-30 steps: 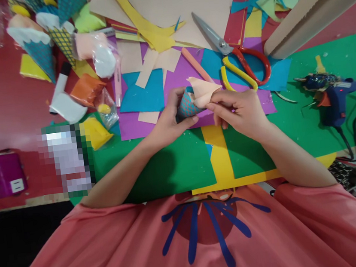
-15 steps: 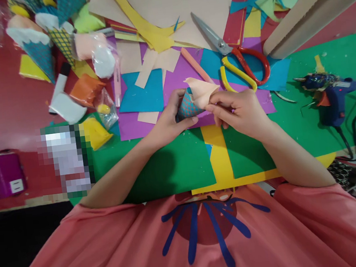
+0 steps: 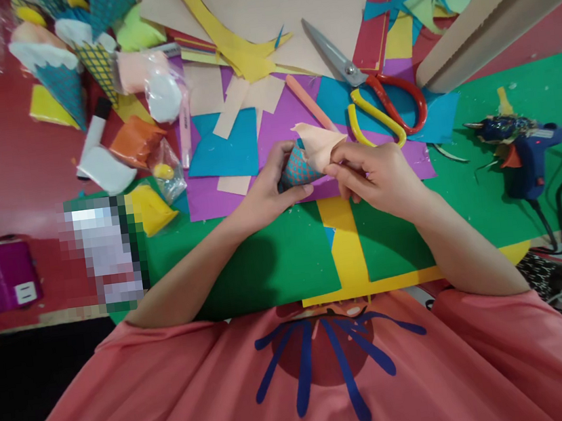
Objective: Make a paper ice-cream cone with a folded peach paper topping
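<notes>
My left hand [image 3: 275, 187] is wrapped round a blue cone with a reddish grid pattern [image 3: 297, 167], its fingers on the far side and its thumb on the near side. A pale peach sheet [image 3: 321, 143] sticks out of the cone's wide end, crumpled and folded. My right hand [image 3: 372, 175] pinches the lower right edge of this sheet between thumb and fingers. Both hands are over the purple sheet [image 3: 271, 130]. Just beyond the peach sheet lies a peach stick [image 3: 307, 101].
Large scissors [image 3: 354, 75] with red and yellow handles lie beyond my right hand. A blue glue gun [image 3: 528, 159] rests on green sheet at right. Finished-looking cones [image 3: 57, 81], clay packets [image 3: 136, 141] and a marker [image 3: 97, 130] are at left. A paper roll [image 3: 473, 23] stands back right.
</notes>
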A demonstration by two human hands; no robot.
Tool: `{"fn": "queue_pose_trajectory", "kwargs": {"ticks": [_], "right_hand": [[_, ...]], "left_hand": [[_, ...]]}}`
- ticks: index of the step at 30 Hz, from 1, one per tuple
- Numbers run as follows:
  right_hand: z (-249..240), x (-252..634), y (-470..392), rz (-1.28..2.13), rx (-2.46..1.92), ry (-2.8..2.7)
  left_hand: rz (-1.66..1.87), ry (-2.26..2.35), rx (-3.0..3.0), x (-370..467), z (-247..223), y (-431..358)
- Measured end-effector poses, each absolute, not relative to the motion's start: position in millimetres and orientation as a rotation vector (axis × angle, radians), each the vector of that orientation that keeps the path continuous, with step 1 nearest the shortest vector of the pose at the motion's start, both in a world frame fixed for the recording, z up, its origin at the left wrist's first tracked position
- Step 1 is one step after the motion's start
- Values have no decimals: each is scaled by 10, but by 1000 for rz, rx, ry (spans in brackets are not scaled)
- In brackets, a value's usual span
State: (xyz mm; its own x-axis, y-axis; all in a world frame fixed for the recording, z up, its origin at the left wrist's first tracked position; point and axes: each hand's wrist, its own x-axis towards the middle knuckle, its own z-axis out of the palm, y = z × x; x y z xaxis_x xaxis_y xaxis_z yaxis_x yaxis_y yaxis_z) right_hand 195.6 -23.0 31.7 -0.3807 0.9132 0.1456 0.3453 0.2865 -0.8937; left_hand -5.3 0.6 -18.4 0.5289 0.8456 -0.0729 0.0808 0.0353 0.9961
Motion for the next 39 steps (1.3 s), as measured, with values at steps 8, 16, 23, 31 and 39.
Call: {"fn": "queue_pose_trajectory", "kwargs": {"ticks": [8, 16, 23, 31, 39], "right_hand": [[378, 1979, -270, 1022, -1155, -1466], [320, 2020, -215, 601, -1230, -1725], [285, 1974, -197, 886, -1223, -1851], [228, 1957, -179, 1151, -1067, -1648], [254, 1951, -172, 1279, -1019, -1612]], "left_hand": [[526, 806, 958, -4, 43, -13], [400, 714, 773, 8, 104, -9], [203, 633, 705, -12, 107, 4], [85, 626, 697, -22, 113, 33], [64, 627, 667, -36, 79, 42]]}}
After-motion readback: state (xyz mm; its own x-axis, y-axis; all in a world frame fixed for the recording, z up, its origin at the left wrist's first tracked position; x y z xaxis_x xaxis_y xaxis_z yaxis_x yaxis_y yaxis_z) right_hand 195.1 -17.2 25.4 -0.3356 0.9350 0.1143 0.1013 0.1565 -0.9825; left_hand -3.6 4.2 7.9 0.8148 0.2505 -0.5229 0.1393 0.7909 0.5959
